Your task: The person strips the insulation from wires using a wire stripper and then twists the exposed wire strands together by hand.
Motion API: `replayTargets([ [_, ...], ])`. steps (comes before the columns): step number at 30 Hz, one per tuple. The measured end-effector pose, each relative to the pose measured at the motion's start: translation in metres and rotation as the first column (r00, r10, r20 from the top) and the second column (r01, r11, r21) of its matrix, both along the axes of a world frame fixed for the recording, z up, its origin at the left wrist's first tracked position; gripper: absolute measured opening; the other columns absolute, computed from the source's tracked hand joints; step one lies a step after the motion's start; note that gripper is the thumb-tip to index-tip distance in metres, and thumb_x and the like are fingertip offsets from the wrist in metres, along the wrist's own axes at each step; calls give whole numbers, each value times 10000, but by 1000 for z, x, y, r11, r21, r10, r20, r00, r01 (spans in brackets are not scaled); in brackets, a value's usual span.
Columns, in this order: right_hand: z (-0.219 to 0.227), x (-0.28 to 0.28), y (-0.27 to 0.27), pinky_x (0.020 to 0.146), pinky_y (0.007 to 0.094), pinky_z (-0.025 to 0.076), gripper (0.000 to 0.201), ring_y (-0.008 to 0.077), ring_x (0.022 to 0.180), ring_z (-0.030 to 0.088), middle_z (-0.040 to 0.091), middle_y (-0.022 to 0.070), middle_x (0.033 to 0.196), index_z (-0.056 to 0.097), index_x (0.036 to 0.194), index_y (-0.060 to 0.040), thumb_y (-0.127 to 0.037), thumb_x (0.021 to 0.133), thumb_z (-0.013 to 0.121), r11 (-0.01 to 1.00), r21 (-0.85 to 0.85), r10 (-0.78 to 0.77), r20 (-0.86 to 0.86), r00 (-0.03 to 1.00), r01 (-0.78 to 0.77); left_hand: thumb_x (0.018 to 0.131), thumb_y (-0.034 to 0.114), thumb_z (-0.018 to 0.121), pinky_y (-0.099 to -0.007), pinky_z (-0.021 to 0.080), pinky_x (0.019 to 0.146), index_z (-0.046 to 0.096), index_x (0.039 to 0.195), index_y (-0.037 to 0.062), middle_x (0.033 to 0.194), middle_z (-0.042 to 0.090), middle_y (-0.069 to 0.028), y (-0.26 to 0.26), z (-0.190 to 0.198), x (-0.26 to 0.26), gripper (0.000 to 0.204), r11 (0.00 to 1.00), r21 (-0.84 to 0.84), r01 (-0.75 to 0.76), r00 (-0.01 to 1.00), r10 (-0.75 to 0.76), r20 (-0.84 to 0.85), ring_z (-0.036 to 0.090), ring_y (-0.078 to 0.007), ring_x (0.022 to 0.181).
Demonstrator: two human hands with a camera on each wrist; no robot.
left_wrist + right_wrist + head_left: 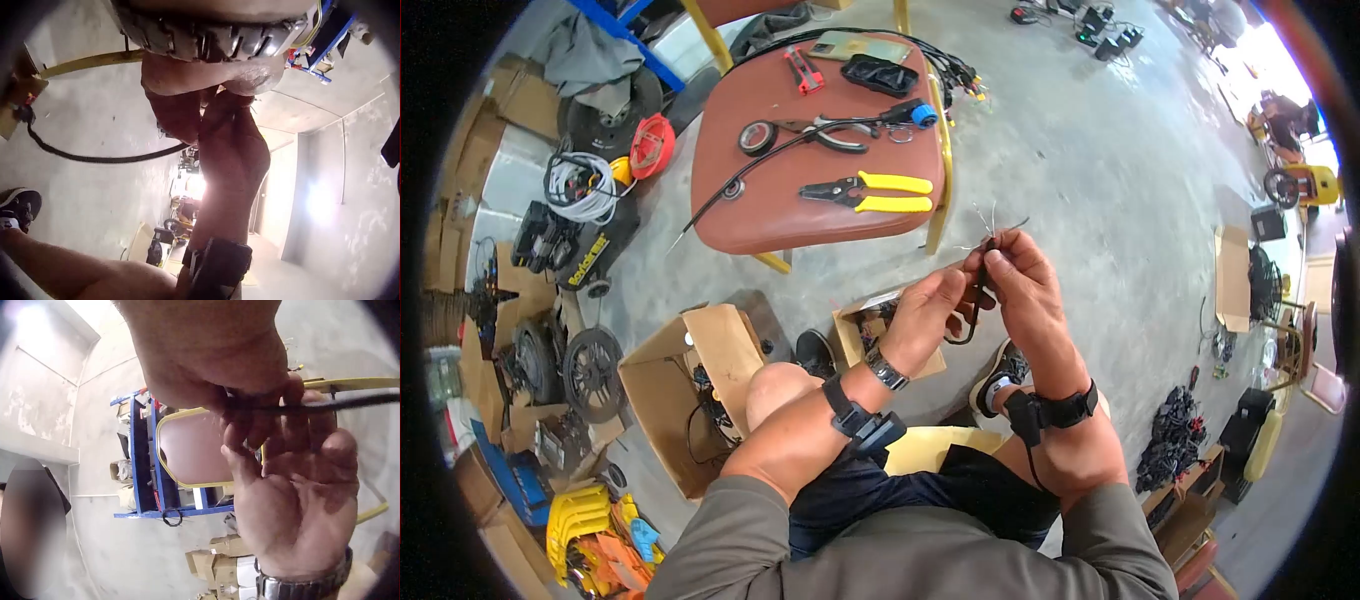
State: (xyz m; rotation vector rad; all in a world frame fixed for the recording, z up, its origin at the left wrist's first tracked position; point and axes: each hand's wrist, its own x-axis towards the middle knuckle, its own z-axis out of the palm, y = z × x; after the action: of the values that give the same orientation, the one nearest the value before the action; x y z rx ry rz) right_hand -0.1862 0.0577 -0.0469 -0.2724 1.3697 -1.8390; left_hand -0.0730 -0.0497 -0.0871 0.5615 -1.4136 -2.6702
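Observation:
A black cable (974, 322) with thin bare wires (990, 216) fanning out of its upper end is held in front of the chair. My right hand (1022, 275) pinches it near that end, thumb on top. On the other side my left hand (928, 312), with a metal watch above it, has its fingertips on the cable close by. Seen from the right wrist, the cable (359, 402) crosses the fingers of the left hand (300, 500), whose palm faces the camera. In the left wrist view the cable (106, 159) hangs in a curve below the hands.
On the brown chair seat (800, 230) lie yellow-handled wire strippers (895, 203), pliers (840, 142), a tape roll (757, 138) and a cable with a blue connector (922, 115). Cardboard boxes (655, 385) stand by the legs. Wheels and a red helmet-like shell (652, 146) are at left.

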Motion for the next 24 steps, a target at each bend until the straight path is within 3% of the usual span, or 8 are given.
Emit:
replayTargets([
  [4, 4, 3, -14, 776, 272, 484, 111, 116, 893, 581, 636, 44, 959, 580, 1056, -6, -49, 963, 537, 992, 110, 96, -329, 939, -63, 1009, 389, 520, -226, 480, 553, 537, 1322, 24, 876, 691, -77, -8, 7, 6, 481, 977, -206, -55, 998, 55, -10, 595, -95, 643],
  [7, 3, 4, -22, 849, 278, 469, 145, 115, 937, 561, 626, 31, 978, 601, 1081, 6, -44, 950, 562, 979, 161, 173, -316, 933, -126, 999, 318, 556, -225, 440, 541, 626, 1225, 34, 760, 674, -24, -14, 18, 17, 370, 889, -454, -64, 998, 67, -8, 552, -56, 642],
  [10, 5, 8, -32, 861, 293, 473, 160, 118, 940, 560, 613, 8, 988, 613, 1094, -5, -51, 948, 568, 969, 133, 243, -413, 878, -206, 974, 212, 597, -230, 453, 561, 667, 1095, 18, 735, 664, -17, -24, 21, 26, 239, 925, -346, -156, 984, 175, 22, 559, -59, 643],
  [11, 5, 9, -35, 869, 304, 477, 183, 141, 949, 581, 633, 29, 999, 623, 1112, -8, -53, 940, 577, 966, 99, 258, -403, 878, -238, 962, 164, 615, -219, 452, 564, 664, 998, 3, 732, 659, -16, -27, 22, 27, 172, 894, -350, -278, 961, 260, -99, 561, -62, 631],
  [14, 4, 12, -48, 868, 308, 483, 229, 173, 953, 608, 646, 81, 1032, 615, 1153, -18, -55, 929, 590, 983, 167, 164, -597, 785, -78, 964, 157, 610, -217, 450, 559, 661, 972, 6, 720, 653, -18, -44, 25, 35, 160, 913, -177, -367, 924, 336, -182, 558, -65, 616],
  [19, 6, 6, -85, 999, 465, 404, 481, 387, 1206, 472, 545, 197, 1250, 554, 1270, -70, -128, 815, 698, 940, 316, 263, -911, 317, 128, 940, 159, 636, -234, 455, 541, 654, 980, 5, 724, 647, -46, -65, 33, 45, 159, 907, -105, -408, 904, 386, -183, 559, -93, 578],
  [22, 15, 7, -115, 1000, 471, 394, 542, 392, 1195, 475, 559, 185, 1222, 554, 1282, -101, -182, 776, 731, 911, 349, 357, -934, 5, 221, 919, 166, 654, -258, 460, 515, 642, 979, 7, 725, 655, -84, -73, 30, 45, 170, 912, -25, -409, 896, 397, -198, 569, -135, 552],
  [24, 8, 0, -127, 968, 449, 406, 520, 363, 1137, 515, 575, 156, 1184, 582, 1237, -128, -250, 760, 747, 905, 376, 398, -913, -86, 198, 918, 150, 647, -258, 456, 500, 633, 1001, 7, 757, 666, -105, -78, 31, 44, 166, 908, 85, -411, 880, 419, -222, 572, -145, 538],
])
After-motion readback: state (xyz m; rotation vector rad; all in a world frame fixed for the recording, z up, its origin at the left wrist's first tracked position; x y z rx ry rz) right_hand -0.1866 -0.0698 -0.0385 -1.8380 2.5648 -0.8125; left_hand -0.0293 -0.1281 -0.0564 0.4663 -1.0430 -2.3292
